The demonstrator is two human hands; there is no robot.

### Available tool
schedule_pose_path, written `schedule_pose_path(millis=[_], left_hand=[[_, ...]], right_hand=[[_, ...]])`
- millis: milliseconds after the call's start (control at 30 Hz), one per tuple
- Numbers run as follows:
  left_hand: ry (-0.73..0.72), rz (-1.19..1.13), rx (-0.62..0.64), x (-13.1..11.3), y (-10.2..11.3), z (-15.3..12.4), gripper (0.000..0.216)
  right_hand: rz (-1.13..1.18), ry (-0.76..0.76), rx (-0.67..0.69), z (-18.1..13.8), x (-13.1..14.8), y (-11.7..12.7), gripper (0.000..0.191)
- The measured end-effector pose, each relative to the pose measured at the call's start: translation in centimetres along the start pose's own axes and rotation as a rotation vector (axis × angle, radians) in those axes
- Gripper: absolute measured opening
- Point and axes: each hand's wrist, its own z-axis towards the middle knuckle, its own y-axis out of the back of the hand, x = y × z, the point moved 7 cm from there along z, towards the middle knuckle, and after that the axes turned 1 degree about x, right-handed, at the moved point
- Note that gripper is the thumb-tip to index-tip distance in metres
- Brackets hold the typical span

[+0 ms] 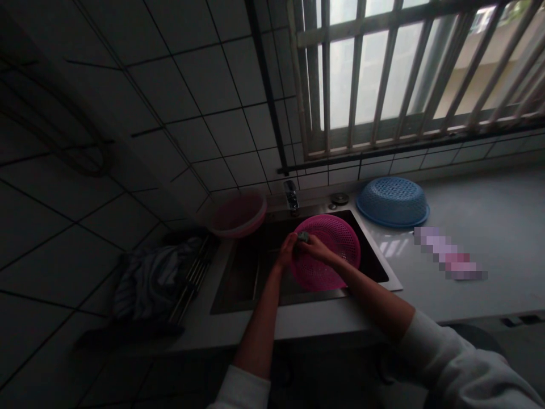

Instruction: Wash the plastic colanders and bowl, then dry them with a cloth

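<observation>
A bright pink mesh basket (330, 255) is tipped up over the dark sink (247, 272). My left hand (286, 253) grips its left rim with the fingers curled. My right hand (313, 245) is closed on a small grey-green scrubbing pad (303, 236) and presses it against the basket's upper rim. Both hands meet at that edge of the basket, below the tap (292, 197).
A blue mesh basket (392, 201) lies upside down on the white counter (468, 227) to the right. A pink basin (238, 215) stands at the sink's back left. A crumpled cloth (149, 278) lies on a rack at left. A barred window is behind.
</observation>
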Motion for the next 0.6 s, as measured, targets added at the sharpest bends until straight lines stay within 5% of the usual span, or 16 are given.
schedule_pose_path(millis=[100, 267, 367, 433, 600], left_hand=[[-0.001, 0.011, 0.002, -0.1, 0.2, 0.0, 0.057], [0.029, -0.089, 0.069, 0.2, -0.9, -0.1, 0.064], [0.035, -0.104, 0.078, 0.1, -1.2, -0.3, 0.066], [0.028, -0.071, 0.063, -0.1, -1.1, -0.4, 0.066], [0.010, 0.009, 0.027, -0.7, -0.4, -0.7, 0.065]], right_hand=[[0.017, -0.024, 0.056, -0.2, -0.7, -1.0, 0.039], [0.005, 0.024, -0.402, -0.1, 0.6, 5.1, 0.039], [-0.008, 0.028, -0.514, -0.1, 1.2, 6.8, 0.040], [-0.026, 0.013, -0.390, 0.2, 0.8, 5.5, 0.038], [-0.140, -0.111, 0.229, -1.1, -2.3, -1.7, 0.027]])
